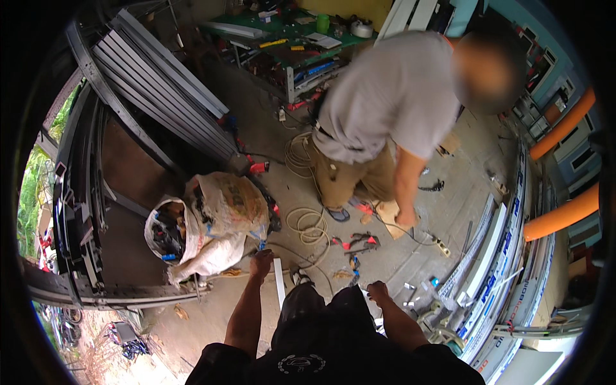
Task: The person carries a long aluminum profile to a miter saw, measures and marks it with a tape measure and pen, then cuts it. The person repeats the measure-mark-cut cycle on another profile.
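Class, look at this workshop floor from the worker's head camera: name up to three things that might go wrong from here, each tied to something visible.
1. The coiled hose and cables loop across the concrete floor between both people; either might trip.
2. The left hand is at a white strip whose cut end may be sharp; bare fingers could be nicked.
3. The co-worker bends low close by, hand near red-handled tools; a swung profile might hit them.

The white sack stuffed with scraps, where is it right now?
In the head view the white sack sits on the floor at centre-left, just beyond the left hand and left of the coiled cable.
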{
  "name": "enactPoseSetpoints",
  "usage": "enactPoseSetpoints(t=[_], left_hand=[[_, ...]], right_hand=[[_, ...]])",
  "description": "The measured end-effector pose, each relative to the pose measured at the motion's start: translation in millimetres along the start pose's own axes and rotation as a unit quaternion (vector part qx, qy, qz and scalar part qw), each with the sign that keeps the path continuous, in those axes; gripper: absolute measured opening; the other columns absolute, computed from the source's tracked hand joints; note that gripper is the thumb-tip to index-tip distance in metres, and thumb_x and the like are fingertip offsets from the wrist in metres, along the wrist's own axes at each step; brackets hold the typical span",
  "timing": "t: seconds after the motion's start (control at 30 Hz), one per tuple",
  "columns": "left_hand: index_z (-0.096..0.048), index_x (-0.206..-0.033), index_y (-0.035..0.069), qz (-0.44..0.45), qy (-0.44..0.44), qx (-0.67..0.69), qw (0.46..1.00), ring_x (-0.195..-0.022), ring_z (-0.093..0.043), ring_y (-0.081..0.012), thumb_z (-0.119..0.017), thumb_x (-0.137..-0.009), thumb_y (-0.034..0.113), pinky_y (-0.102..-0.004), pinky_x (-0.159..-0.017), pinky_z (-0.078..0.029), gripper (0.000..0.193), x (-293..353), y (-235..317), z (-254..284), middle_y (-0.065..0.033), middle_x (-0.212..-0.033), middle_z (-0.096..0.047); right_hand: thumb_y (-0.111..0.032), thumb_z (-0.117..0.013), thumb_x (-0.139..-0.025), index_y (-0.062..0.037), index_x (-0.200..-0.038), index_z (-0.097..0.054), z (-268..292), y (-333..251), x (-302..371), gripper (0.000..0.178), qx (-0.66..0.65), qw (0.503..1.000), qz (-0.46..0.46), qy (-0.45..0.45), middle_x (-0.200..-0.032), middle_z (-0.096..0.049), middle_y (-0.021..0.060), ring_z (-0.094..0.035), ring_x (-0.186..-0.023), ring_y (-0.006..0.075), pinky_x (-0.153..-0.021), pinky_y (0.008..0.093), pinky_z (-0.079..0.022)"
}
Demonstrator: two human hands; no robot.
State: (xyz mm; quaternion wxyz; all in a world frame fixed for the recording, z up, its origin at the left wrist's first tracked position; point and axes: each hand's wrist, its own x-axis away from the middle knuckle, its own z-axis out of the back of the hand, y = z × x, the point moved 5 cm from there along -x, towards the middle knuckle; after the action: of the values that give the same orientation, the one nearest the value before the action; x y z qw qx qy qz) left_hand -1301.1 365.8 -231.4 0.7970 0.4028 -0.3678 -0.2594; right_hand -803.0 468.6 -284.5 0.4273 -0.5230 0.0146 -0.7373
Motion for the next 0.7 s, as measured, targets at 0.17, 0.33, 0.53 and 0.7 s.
enactPoseSetpoints(t=[0.17, 0.33, 0.53, 0.7], left_hand=[[-0.071, -0.094, 0.005, 0.014, -0.006, -0.05, 0.999, -0.073, -0.07, -0.0201, -0.063, -0.091, 0.032, -0.0363, -0.068, -0.053, 0.028, -43, 13, 18, -0.0122, -0.082, -0.073], [-0.07, -0.097, 0.01, -0.138, -0.246, -0.44, 0.852, -0.085, -0.068, -0.024, -0.054, -0.095, 0.025, -0.0406, -0.071, -0.055, 0.023, -40, -23, -33, -0.0069, -0.089, -0.071], [-0.075, -0.103, 0.01, 0.154, -0.325, -0.262, 0.895, -0.096, -0.071, -0.034, -0.055, -0.087, 0.047, -0.0431, -0.086, -0.056, 0.044, -63, -44, -56, -0.0168, -0.104, -0.074], [-0.078, -0.114, 0.015, 0.049, -0.341, -0.386, 0.856, -0.075, -0.074, -0.0163, -0.074, -0.087, 0.049, -0.0358, -0.068, -0.059, 0.043, -184, -27, -57, -0.0084, -0.087, -0.077]], right_hand=[[-0.019, -0.065, -0.089, -0.0082, -0.108, -0.072, -41, -82, -37, 0.023, 0.007, 0.991, 0.093, -0.093, -0.084, -0.07, 0.0093, -0.069, -0.074, 0.019, -0.056, 0.0335, -0.054], [-0.039, -0.067, -0.091, -0.0064, -0.088, -0.069, -61, -78, -70, 0.033, 0.059, 0.986, -0.016, -0.156, -0.073, -0.062, 0.0035, -0.056, -0.059, 0.0148, -0.055, 0.035, -0.051], [-0.069, -0.066, -0.086, -0.0163, -0.102, -0.074, -97, -18, -107, 0.055, -0.136, 0.947, -0.186, -0.225, -0.102, -0.074, 0.0059, -0.068, -0.091, 0.0242, -0.074, 0.0442, -0.055], [-0.062, -0.065, -0.089, -0.0137, -0.108, -0.073, -93, -52, -161, 0.052, -0.057, 0.973, -0.097, -0.202, -0.107, -0.074, 0.0071, -0.068, -0.096, 0.0234, -0.08, 0.0411, -0.054]])
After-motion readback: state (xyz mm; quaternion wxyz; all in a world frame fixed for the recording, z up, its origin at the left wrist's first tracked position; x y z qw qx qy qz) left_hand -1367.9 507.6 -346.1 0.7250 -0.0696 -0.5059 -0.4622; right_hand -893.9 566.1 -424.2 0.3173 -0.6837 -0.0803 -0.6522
